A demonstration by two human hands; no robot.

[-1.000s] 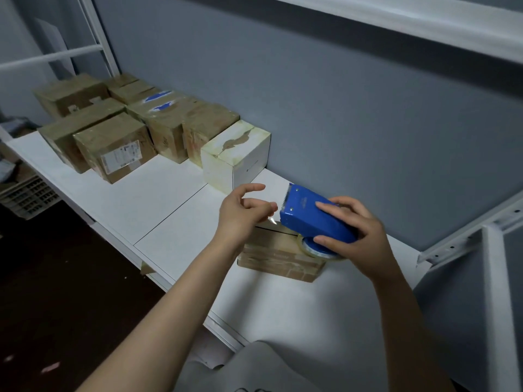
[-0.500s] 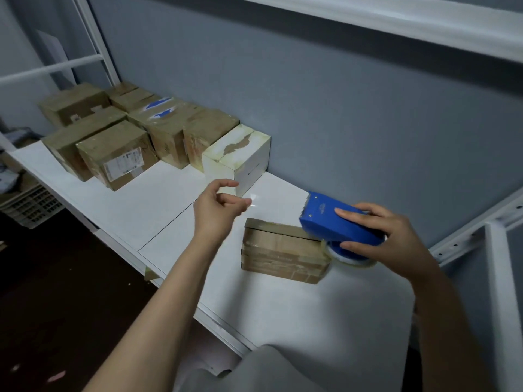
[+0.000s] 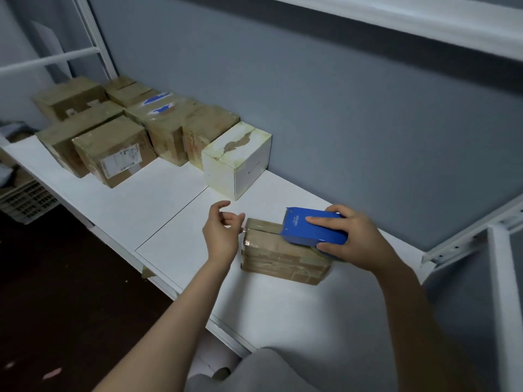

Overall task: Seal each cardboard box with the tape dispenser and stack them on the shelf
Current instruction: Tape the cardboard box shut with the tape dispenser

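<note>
Right hand (image 3: 351, 239) clamps the blue tape dispenser (image 3: 314, 229), its white logo unreadable, atop the flat cardboard box (image 3: 283, 258) on the shelf (image 3: 175, 250). Left hand (image 3: 222, 236) sits half-curled at the box's end; I can't tell whether it grips tape.

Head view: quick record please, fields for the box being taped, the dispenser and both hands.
Box: flat brown cardboard box lies on white shelf board
Dispenser: blue plastic tape dispenser over box top, toothed edge facing left
Right hand: right hand grips dispenser
Left hand: left hand at box's left end, fingers curled; tape pinch unclear
</note>
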